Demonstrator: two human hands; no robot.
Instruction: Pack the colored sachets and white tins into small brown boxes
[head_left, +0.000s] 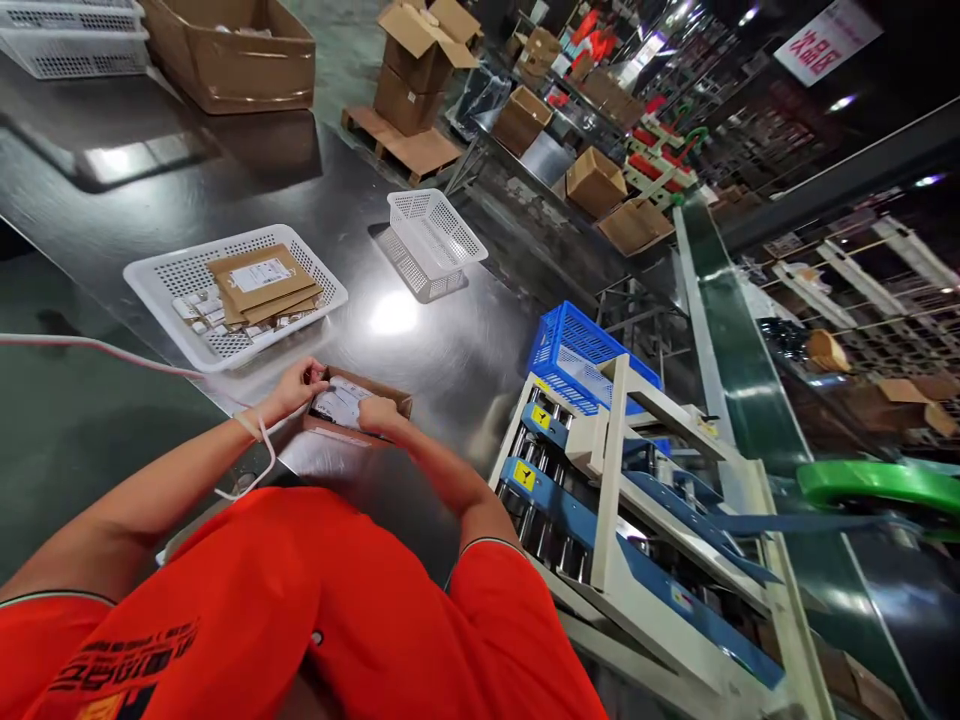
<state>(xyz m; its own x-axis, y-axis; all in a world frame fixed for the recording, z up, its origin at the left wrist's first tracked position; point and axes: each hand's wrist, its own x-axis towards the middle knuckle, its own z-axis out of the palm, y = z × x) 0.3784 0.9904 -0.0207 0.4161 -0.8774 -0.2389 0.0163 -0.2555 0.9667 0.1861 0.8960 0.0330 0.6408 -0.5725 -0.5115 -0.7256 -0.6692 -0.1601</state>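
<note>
A small open cardboard box [394,393] lies on the metal table close to my body. Inside it is a white packet [337,402] with dark print. My left hand [300,385] is closed at the box's left end, its fingers pinching the edge there. Over the right part of the packet, my right hand [380,413] is closed with curled fingers; the fingertips are hidden. Just beyond the box, a white perforated tray [150,290] holds brown envelopes [262,276] with white labels, on top of several small white items [201,308].
A white basket [442,235] stands farther back on the metal table [360,350]. To the right are a roller machine [559,500] and a blue crate [577,345]. A large carton [232,60] stands at the back left. A pale cord [112,347] runs to my left wrist.
</note>
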